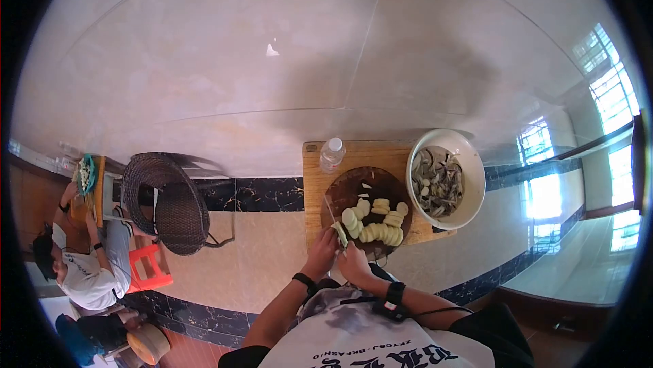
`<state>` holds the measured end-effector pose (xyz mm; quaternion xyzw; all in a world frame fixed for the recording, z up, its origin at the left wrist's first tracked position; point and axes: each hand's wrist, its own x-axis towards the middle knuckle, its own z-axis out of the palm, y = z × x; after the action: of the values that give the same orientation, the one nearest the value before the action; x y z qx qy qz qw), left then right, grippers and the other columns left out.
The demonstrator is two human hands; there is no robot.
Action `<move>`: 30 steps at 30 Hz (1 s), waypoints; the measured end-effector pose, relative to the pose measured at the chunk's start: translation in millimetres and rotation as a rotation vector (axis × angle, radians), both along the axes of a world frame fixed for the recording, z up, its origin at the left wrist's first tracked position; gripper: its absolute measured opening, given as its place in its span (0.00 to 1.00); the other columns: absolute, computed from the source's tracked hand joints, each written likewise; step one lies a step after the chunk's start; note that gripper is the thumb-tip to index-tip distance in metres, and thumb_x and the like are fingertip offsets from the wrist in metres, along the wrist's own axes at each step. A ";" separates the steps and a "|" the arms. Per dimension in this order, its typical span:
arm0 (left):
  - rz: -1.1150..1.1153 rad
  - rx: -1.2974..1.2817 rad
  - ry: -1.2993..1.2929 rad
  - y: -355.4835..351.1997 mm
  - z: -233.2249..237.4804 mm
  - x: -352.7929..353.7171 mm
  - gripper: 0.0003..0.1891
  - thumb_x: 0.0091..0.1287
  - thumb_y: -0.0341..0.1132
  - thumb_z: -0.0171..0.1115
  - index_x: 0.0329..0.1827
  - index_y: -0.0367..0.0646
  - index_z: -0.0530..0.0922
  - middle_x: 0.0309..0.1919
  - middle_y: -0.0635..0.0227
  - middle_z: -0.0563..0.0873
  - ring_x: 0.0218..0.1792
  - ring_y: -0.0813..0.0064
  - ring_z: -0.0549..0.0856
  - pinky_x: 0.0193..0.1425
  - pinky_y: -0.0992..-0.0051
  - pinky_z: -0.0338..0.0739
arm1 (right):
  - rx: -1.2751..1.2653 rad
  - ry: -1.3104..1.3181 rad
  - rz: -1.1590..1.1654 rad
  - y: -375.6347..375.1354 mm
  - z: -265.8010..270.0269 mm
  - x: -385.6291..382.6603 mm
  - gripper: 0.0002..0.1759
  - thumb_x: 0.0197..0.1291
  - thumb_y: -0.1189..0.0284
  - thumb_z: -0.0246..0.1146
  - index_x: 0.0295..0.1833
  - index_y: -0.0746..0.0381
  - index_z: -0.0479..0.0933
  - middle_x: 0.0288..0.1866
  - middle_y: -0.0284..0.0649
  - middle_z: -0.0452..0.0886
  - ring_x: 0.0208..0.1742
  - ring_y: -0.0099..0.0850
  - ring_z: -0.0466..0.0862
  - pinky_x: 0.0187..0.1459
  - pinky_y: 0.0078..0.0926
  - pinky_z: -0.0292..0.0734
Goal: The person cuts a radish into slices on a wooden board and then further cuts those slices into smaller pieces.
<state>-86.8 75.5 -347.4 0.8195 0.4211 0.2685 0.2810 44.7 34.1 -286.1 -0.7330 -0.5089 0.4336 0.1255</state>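
Observation:
My left hand [324, 252] is closed at the lower left edge of a round dark chopping board [350, 181], apparently on a knife [330, 209] whose thin blade points up and away from me. The knife's handle is hidden by the fingers. Beside it, my right hand [354, 263] is closed on a pale vegetable piece [341, 235] with a greenish edge, close to the blade. Round pale vegetable slices [381, 233] lie in overlapping rows on the board, and a few small scraps rest toward its far side.
The board sits on a wooden table [314, 171]. A clear bottle [332, 156] with a white cap stands behind it. At right, a white bowl [477, 191] holds greyish strips. A dark wicker chair [180, 211] and red stool [151, 267] are left, near another person [95, 276] at work.

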 end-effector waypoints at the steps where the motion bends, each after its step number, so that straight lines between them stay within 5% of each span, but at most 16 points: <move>1: -0.002 -0.008 -0.001 0.2 0.0 -0.3 0.23 0.59 0.25 0.66 0.59 0.28 0.77 0.58 0.49 0.78 0.63 0.48 0.76 0.70 0.58 0.73 | 0.005 0.003 0.003 0.7 0.0 0.1 0.18 0.67 0.67 0.59 0.51 0.73 0.69 0.39 0.70 0.83 0.46 0.70 0.83 0.50 0.65 0.77; 30: -0.035 0.059 0.007 3.8 -6.8 -4.2 0.18 0.60 0.25 0.64 0.55 0.32 0.82 0.59 0.50 0.81 0.62 0.46 0.78 0.68 0.56 0.76 | -0.083 -0.013 -0.017 11.0 -0.1 -2.1 0.21 0.67 0.66 0.60 0.53 0.74 0.70 0.44 0.73 0.82 0.50 0.71 0.82 0.55 0.64 0.77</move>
<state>-91.1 79.3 -354.2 0.8355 0.3997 0.2730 0.2600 42.6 45.2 -286.1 -0.7446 -0.4851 0.4486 0.0952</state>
